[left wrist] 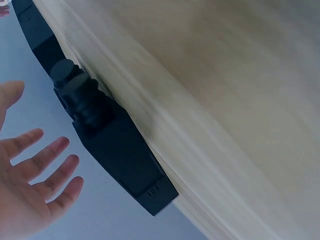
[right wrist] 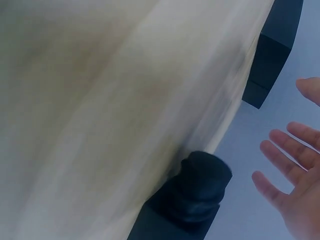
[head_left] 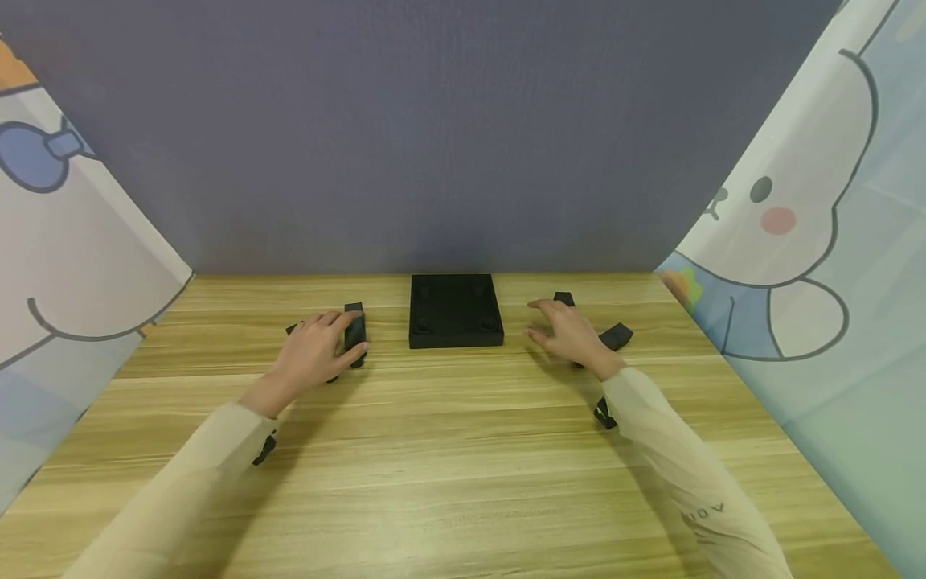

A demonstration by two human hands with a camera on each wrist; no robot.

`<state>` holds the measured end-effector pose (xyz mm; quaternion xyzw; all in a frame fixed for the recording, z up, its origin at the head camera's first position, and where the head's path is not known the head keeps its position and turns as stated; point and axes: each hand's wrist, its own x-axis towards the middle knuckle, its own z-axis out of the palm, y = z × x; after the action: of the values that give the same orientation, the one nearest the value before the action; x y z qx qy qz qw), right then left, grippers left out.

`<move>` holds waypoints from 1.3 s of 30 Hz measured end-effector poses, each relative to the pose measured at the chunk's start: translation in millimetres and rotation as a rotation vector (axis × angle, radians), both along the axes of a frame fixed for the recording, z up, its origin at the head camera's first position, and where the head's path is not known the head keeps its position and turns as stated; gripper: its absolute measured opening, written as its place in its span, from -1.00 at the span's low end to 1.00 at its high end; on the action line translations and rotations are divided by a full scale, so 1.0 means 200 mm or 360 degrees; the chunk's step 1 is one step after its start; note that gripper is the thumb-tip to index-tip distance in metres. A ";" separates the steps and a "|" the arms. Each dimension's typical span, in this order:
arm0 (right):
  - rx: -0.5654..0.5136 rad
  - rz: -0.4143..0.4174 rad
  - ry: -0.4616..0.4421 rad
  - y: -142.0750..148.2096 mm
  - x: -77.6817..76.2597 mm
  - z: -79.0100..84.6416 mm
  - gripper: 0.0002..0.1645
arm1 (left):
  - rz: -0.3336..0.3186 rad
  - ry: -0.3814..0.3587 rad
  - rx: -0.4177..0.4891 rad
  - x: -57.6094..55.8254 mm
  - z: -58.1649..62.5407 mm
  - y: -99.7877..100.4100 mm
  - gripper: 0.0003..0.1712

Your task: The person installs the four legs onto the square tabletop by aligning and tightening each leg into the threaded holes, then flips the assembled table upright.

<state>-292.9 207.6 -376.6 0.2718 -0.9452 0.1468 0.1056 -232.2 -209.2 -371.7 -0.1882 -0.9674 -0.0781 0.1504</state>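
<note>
In the head view my left hand (head_left: 311,351) hovers over an upright-lying black block (head_left: 354,330), thumb and fingers spread apart. The left wrist view shows those fingers (left wrist: 47,165) loosely bent beside a black piece (left wrist: 125,155) with a ridged round peg; they look apart from it. My right hand (head_left: 574,334) is held above the table, partly covering a black block (head_left: 564,298). Seen from the right wrist, its fingers (right wrist: 285,155) are spread and hold nothing. A pegged black piece (right wrist: 202,180) lies near it. Between the hands sits a square black base (head_left: 456,314) with round features at its corners.
Another black block (head_left: 616,336) lies beside the right wrist. Small black parts lie by the right sleeve (head_left: 604,414) and by the left sleeve (head_left: 264,450). A grey panel (head_left: 434,137) stands behind the wooden table (head_left: 434,482); cartoon-printed cloth (head_left: 788,201) hangs at both sides.
</note>
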 end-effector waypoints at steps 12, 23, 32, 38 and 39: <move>-0.0069 0.0048 -0.0056 -0.08 -0.04 0.02 -0.40 | -0.0029 -0.0014 0.0021 -0.06 0.01 0.11 -0.34; -0.0118 0.0060 -0.0131 -0.16 -0.07 0.02 -0.42 | -0.0074 -0.0028 0.0079 -0.14 -0.01 0.19 -0.35; -0.0111 0.0073 -0.0167 -0.21 -0.09 0.01 -0.39 | -0.0091 -0.0131 0.0153 -0.18 -0.02 0.26 -0.37; -0.0090 0.0051 -0.0187 -0.24 -0.10 0.01 -0.39 | -0.0086 -0.0235 0.0173 -0.21 -0.02 0.31 -0.36; -0.0088 0.0051 -0.0192 -0.24 -0.11 0.01 -0.39 | -0.0079 -0.0254 0.0175 -0.22 -0.02 0.31 -0.35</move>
<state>-314.5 159.7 -374.7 0.2745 -0.9410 0.1907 0.0536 -275.3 -146.5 -376.6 -0.1967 -0.9656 -0.1496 0.0808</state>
